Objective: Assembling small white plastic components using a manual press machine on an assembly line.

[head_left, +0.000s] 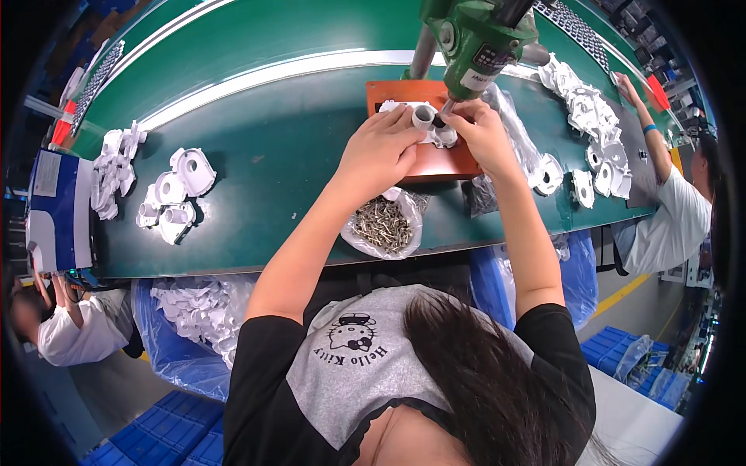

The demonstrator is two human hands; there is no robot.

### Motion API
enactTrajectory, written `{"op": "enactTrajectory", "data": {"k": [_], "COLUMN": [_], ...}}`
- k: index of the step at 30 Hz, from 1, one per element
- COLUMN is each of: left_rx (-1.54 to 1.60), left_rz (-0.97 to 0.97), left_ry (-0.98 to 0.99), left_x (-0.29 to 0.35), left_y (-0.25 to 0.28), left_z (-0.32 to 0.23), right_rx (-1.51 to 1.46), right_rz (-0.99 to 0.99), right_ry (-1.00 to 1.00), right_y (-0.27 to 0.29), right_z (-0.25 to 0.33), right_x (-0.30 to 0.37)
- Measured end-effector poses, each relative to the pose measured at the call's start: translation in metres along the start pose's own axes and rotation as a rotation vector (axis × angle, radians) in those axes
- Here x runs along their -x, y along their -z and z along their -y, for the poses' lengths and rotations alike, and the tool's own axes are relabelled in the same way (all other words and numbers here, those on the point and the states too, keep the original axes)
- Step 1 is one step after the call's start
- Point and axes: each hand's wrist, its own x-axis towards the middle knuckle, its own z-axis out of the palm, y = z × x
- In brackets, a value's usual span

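A white plastic housing [444, 138] with round tube-like openings lies on an orange base block [443, 165] beneath a green press-like machine head [482, 46]. My left hand [377, 151] rests on the housing's left side, its fingers bent over it and holding it. Close under the machine's tip, at the housing's right side, the fingers of my right hand [483, 133] are pinched together. A small dark spot shows by those fingertips; what they hold is hidden. Just in front of the block, an open plastic bag [381, 225] contains many small metal screws.
White plastic parts [177, 190] lie at the left, with a heap of more [594, 116] at the right. Clear plastic bags [517, 132] lie beside the block. Lined bins [190, 318] stand below the table edge. Other people [672, 202] work at both sides.
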Motion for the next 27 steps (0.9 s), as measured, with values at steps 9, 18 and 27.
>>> {"op": "enactTrajectory", "data": {"k": [9, 18, 27], "left_rx": [0.002, 0.000, 0.017], "left_rz": [-0.018, -0.006, -0.005], "left_ry": [-0.012, -0.012, -0.017], "left_x": [0.000, 0.000, 0.005], "left_y": [-0.002, -0.002, 0.002], "left_z": [0.002, 0.004, 0.010], "right_rx": [-0.037, 0.038, 0.323], "right_rz": [0.009, 0.077, -0.307], "right_ry": [-0.019, 0.010, 0.638], "right_y": [0.000, 0.004, 0.070], "right_z": [-0.016, -0.029, 0.048], "right_x": [-0.009, -0.015, -0.077]}}
